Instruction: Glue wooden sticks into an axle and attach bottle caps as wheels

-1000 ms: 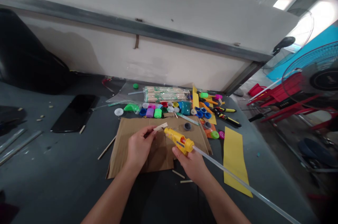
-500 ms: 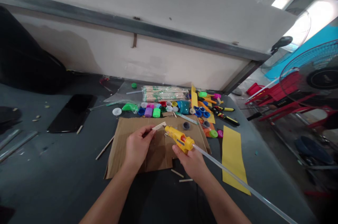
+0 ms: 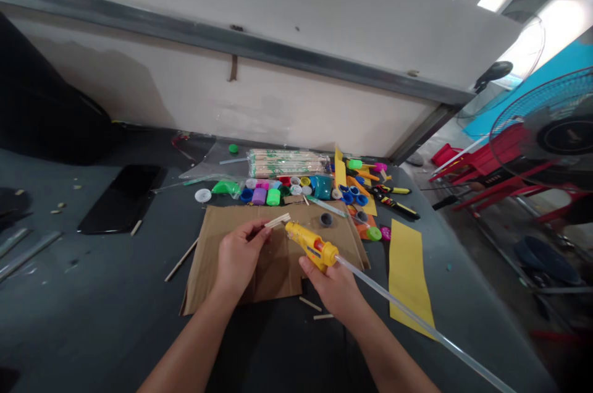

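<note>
Left hand (image 3: 237, 261) pinches bunched sticks (image 3: 278, 220). Right hand (image 3: 340, 288) grips a glue gun (image 3: 309, 242) alongside. Loose pieces (image 3: 310, 304) beside it lie unattached.

The dark grey tabletop (image 3: 115, 300) carries a brown corrugated cardboard sheet (image 3: 280, 266), a thin wooden stick (image 3: 181, 260) just beside its left edge and two short stick pieces (image 3: 310, 304) near its front edge. A black smartphone (image 3: 120, 198) lies farther left, a yellow sheet (image 3: 410, 269) to the right, and behind, coloured bottle caps (image 3: 259, 196) and a plastic-wrapped pack of wooden sticks (image 3: 290, 163)
</note>
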### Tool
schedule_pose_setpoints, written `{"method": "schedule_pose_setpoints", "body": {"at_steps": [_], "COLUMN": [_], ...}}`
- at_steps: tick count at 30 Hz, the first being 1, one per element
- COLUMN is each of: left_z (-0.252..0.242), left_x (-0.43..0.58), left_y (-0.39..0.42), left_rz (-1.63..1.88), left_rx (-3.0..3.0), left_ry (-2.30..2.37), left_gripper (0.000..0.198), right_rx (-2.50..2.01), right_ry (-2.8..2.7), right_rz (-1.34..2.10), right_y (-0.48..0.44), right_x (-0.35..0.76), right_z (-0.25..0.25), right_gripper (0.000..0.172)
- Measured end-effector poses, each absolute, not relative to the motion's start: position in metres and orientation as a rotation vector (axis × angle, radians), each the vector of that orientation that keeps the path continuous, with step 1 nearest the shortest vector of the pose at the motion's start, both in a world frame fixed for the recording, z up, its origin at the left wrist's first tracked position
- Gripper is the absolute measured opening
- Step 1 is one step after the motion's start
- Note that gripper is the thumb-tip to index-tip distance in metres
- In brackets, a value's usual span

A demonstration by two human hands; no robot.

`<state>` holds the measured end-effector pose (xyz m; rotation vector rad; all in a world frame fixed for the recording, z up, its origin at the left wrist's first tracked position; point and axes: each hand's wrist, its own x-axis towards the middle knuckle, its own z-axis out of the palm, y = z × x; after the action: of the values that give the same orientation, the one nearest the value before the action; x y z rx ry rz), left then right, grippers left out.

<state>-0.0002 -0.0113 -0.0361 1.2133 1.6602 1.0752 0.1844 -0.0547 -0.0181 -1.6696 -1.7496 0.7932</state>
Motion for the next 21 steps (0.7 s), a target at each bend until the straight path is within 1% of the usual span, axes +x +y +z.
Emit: {"method": "schedule_pose_setpoints", "body": {"at_steps": [10, 21], "left_z": [-0.0344, -0.0367], "left_x": [-0.0005, -0.0012], "left_y": [-0.0119, -0.0112], "left_rz": [1.079, 1.078], "left_rx": [1.163, 1.190], "left_ry": [1.642, 1.635], "left_gripper": [0.035, 0.035], "right_rx": [-1.674, -1.669], "right_ry": [-1.744, -1.727], "right_rz": [0.767, 0.778], "right_y": [-0.0506, -0.0536], "right_x": [0.1899, 0.1877], "right_z": [-0.0097, -0.0166], "right_gripper": [0.031, 0.035]}}
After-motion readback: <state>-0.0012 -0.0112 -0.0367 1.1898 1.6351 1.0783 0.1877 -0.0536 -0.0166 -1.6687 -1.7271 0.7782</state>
